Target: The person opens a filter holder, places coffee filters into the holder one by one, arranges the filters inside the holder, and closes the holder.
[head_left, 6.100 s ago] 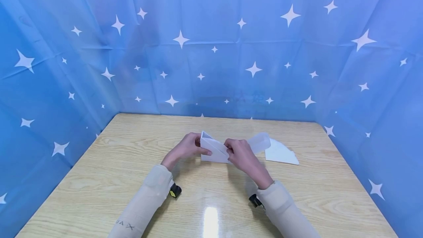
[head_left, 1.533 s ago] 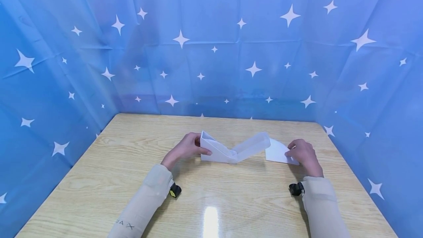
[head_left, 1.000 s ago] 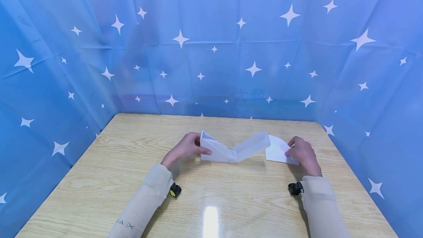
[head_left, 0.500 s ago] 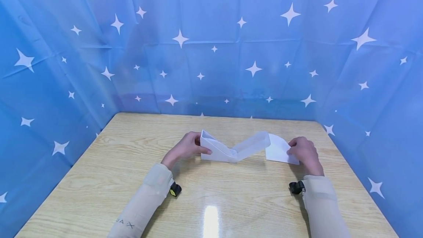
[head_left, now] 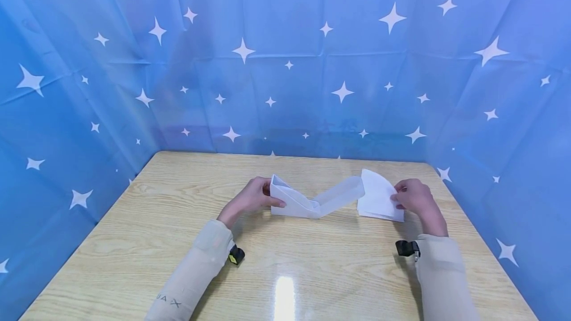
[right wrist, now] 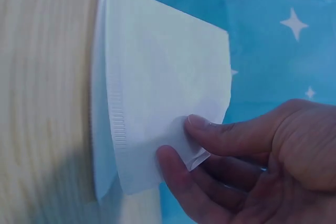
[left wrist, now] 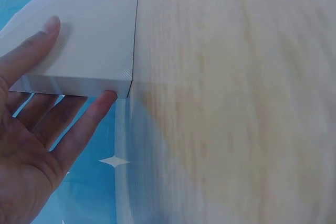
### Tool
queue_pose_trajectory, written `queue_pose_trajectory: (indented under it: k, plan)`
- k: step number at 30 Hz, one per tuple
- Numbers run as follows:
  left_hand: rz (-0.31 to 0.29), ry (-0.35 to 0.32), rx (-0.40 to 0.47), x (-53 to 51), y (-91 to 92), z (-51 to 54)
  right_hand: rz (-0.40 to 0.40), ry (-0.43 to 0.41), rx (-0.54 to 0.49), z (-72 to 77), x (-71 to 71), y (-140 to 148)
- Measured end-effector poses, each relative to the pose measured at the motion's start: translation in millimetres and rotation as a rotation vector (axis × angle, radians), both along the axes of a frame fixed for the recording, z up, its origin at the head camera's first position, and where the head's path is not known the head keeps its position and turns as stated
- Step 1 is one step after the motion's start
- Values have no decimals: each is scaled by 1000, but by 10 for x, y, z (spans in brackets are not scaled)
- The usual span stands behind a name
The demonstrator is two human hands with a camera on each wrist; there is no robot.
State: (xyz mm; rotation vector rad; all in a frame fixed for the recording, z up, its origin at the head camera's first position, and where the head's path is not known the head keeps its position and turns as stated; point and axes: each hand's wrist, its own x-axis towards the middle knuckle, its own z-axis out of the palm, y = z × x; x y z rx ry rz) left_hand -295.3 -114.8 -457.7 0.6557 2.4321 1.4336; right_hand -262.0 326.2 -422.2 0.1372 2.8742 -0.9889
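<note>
A white holder (head_left: 292, 203) with an open top and a hinged translucent lid (head_left: 341, 196) swung out to the right stands on the table. My left hand (head_left: 252, 197) grips its left end; in the left wrist view the thumb of my left hand (left wrist: 37, 129) lies on the holder's broad face (left wrist: 89, 30), fingers at the narrow end side. Right of the lid, my right hand (head_left: 417, 197) pinches a white paper filter (head_left: 379, 192) by its right edge, raised over more white paper lying on the table. The right wrist view shows the ribbed seam of the filter (right wrist: 157, 77), thumb on its face.
The wood-grain table (head_left: 285, 246) carries a bright light reflection near its front. A blue curtain with white stars (head_left: 285, 83) hangs behind the table and along both sides. Both wrists wear small black devices.
My right hand has moved from the holder to the papers on the right, and now lifts the upper filter's edge. My left hand stays in place on the holder.
</note>
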Motion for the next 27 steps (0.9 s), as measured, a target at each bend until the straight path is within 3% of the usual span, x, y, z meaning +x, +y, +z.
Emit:
queue_pose_trajectory:
  k: [14,27]
  plan:
    - [-14,2,5,-7,-2,3,-3,132,64,322,102,-119]
    - [11,-11,23,10,12,13,-69,380,68,607,267,-272]
